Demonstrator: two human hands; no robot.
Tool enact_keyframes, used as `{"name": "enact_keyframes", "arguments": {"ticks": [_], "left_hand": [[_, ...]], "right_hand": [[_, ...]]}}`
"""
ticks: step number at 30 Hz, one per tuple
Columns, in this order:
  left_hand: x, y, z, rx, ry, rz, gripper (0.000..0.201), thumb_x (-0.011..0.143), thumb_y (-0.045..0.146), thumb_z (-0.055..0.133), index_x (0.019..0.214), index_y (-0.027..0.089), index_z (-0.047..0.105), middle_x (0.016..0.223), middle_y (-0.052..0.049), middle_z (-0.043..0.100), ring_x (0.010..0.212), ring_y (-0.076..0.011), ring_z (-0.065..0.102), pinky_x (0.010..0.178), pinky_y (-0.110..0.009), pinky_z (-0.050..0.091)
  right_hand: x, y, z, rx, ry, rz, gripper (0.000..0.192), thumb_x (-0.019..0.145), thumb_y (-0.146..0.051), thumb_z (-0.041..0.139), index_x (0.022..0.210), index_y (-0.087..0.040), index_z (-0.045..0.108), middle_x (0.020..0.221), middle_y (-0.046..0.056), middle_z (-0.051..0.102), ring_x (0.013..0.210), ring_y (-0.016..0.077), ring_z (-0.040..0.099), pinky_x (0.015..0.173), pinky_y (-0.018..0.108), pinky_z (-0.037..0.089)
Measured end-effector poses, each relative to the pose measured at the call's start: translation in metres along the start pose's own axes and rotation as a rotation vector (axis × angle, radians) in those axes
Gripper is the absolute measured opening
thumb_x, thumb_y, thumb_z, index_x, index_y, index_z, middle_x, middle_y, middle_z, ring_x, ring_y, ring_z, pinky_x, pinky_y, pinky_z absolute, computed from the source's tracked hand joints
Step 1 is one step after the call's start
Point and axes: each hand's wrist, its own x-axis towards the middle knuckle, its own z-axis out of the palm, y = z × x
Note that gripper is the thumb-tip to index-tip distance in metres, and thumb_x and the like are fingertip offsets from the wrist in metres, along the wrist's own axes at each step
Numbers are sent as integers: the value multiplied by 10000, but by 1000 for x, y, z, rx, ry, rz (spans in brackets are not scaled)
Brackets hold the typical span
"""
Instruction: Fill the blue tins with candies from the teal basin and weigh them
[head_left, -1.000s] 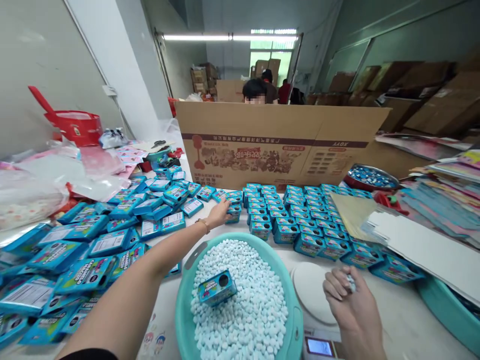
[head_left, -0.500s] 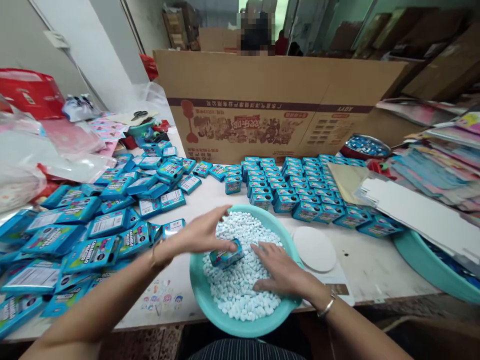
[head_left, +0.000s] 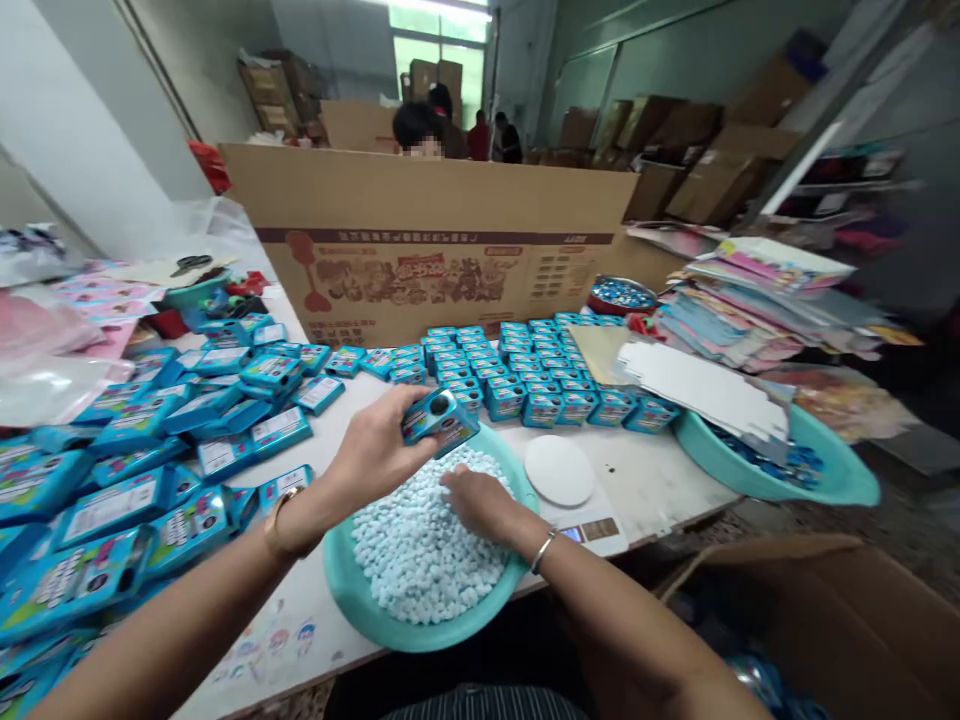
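Left fingers (head_left: 421,453) gripping box (head_left: 452,428) | right fingers (head_left: 463,486) at candies (head_left: 420,565), grip unclear | box likely light, crushable; hold sides gently

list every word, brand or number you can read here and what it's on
No text reads with certainty.
Held blue box: lettering too blurred.
Loose blue boxes: lettering too blurred.
Cardboard sheet: upside-down print, too blurred.
Scale display: lit, too small to read.

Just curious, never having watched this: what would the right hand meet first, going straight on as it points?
Probably the right hand would meet the pale pieces in the basin first, though exact depth is unclear.
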Motion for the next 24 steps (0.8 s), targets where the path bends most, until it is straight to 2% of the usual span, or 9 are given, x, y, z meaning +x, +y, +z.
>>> {"name": "enact_keyframes", "arguments": {"ticks": [2, 4, 8, 11, 13, 15, 18, 21, 24], "left_hand": [[32, 20, 31, -5, -105, 65, 386, 760, 293, 644, 1133, 203, 607, 1087, -53, 714, 979, -247, 675, 861, -353, 533], [58, 39, 73, 42, -261, 128, 419, 750, 289, 662, 1157, 203, 606, 1124, -62, 713, 1003, -260, 675, 865, -350, 531], [84, 69, 154, 172, -576, 277, 378, 778, 307, 658, 1138, 202, 614, 1167, -90, 704, 1062, -293, 671, 871, -359, 530], [87, 77, 192, 207, -674, 311, 297, 767, 254, 657, 1057, 191, 639, 1112, -103, 715, 1038, -302, 686, 868, -365, 531], [88, 75, 203, 231, -711, 309, 347, 766, 262, 672, 1101, 180, 626, 1151, -125, 700, 1070, -313, 676, 892, -380, 530], [93, 68, 199, 231, -719, 294, 582, 730, 330, 740, 1251, 154, 551, 1299, -170, 628, 1186, -340, 620, 954, -407, 516], [102, 51, 164, 100, -581, 228, 978, 654, 473, 813, 1440, 114, 354, 1503, -236, 434, 1376, -375, 452, 1092, -460, 435], [99, 31, 102, -115, -306, 111, 904, 763, 568, 692, 1467, 137, 323, 1476, -203, 475, 1350, -335, 487, 1110, -490, 420], [73, 13, 39, -224, -86, -42, 832, 744, 555, 702, 1423, 166, 422, 1363, -153, 582, 1249, -288, 574, 1069, -452, 473]], "right_hand": [[-3, -3, -2, 91, 87, 23, 310, 981, -309, 415, 1230, -198, 562, 1207, 137, 641, 965, 263, 676, 804, 368, 501], [-5, -6, -3, 189, 138, 40, 321, 978, -312, 432, 1248, -201, 565, 1233, 128, 652, 1035, 271, 667, 867, 381, 500], [-9, -11, -3, 345, 198, 51, 405, 974, -333, 462, 1349, -190, 520, 1336, 131, 630, 1160, 289, 633, 960, 397, 491], [-13, -14, -2, 384, 206, 18, 413, 979, -336, 454, 1351, -174, 529, 1327, 139, 640, 1163, 305, 635, 968, 410, 497], [-13, -15, -1, 376, 192, -12, 383, 975, -324, 457, 1306, -165, 565, 1278, 148, 666, 1132, 321, 649, 946, 429, 509], [-13, -15, -2, 389, 203, -40, 363, 967, -307, 470, 1288, -169, 568, 1265, 152, 668, 1107, 320, 658, 925, 439, 517], [-11, -15, -5, 559, 265, -28, 278, 957, -304, 515, 1202, -200, 597, 1208, 122, 683, 1084, 282, 659, 921, 408, 510], [-8, -18, -9, 978, 280, 61, 129, 926, -302, 593, 1026, -229, 630, 955, 34, 701, 870, 198, 679, 796, 315, 521], [-5, -24, -12, 1565, 215, 193, 109, 898, -302, 629, 981, -235, 606, 772, -29, 618, 557, 95, 561, 519, 204, 423]]}}
